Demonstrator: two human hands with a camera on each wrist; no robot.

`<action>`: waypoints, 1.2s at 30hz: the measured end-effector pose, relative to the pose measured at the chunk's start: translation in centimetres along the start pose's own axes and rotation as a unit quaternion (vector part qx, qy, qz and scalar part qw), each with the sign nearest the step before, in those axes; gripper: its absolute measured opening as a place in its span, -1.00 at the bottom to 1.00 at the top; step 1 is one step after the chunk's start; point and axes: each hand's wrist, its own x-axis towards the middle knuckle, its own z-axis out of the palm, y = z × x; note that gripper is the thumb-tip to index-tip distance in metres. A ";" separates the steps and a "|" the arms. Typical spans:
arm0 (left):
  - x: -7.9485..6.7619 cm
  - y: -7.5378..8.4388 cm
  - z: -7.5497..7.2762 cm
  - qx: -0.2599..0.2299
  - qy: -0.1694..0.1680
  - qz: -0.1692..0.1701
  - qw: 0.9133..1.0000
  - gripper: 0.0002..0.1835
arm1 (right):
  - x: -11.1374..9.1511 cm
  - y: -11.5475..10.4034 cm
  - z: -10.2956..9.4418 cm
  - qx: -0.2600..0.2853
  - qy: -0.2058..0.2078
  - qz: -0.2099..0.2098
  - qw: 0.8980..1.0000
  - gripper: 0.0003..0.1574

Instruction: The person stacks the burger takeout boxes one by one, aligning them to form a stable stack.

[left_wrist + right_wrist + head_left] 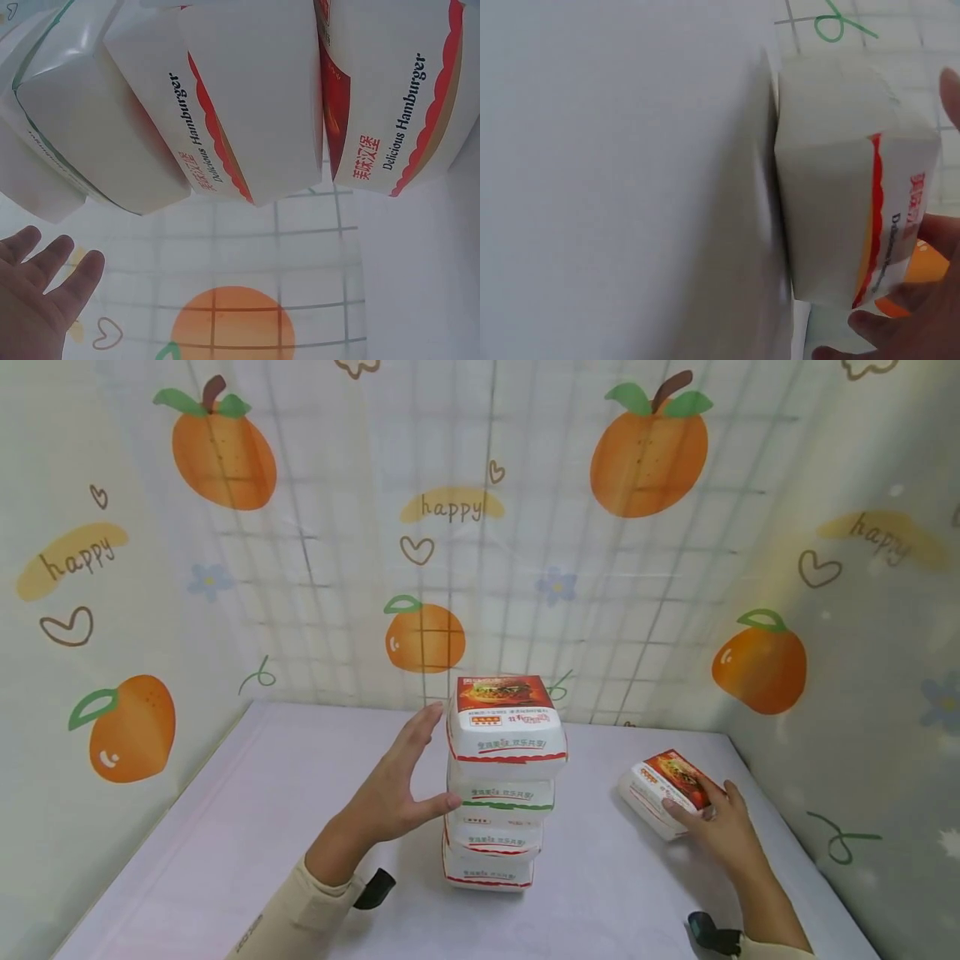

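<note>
Several white burger boxes form an upright stack, its top box [506, 731] showing a red burger picture. Below that sits a box with a green wavy edge [506, 795]; the lower ones have red edges. My left hand [390, 781] is beside the stack's left side, fingers extended and thumb tip right at the green-edged box. In the left wrist view, the fingers [75, 274] are spread near the boxes. At the right, another burger box [652, 797] lies on the table, picture up. My right hand [723, 827] reaches over its near right side, thumb and fingers spread about it.
The table [240, 827] has a pale cover. A curtain [330, 460] printed with oranges, hearts and "happy" hangs behind and at both sides, with a wire grid showing through it. Black wrist devices [375, 889] are on both forearms.
</note>
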 end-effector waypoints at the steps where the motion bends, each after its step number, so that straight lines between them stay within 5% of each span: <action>1: 0.0 0.0 0.0 0.001 0.000 0.000 1.000 0.10 | 0.1 0.1 0.1 0.006 -0.002 -0.002 1.000 0.36; 20: 0.1 0.3 -0.4 0.007 0.007 0.008 1.000 0.08 | 0.8 1.4 0.6 0.026 -0.065 -0.068 0.995 0.68; 26: 0.4 0.3 -1.4 0.015 0.010 0.000 1.000 0.10 | 0.9 0.5 0.5 0.030 -0.090 -0.051 0.994 0.71; 36: 1.0 0.0 -1.6 0.015 -0.008 0.006 1.000 0.03 | 0.8 -0.3 1.0 0.105 -0.048 -0.049 0.992 0.63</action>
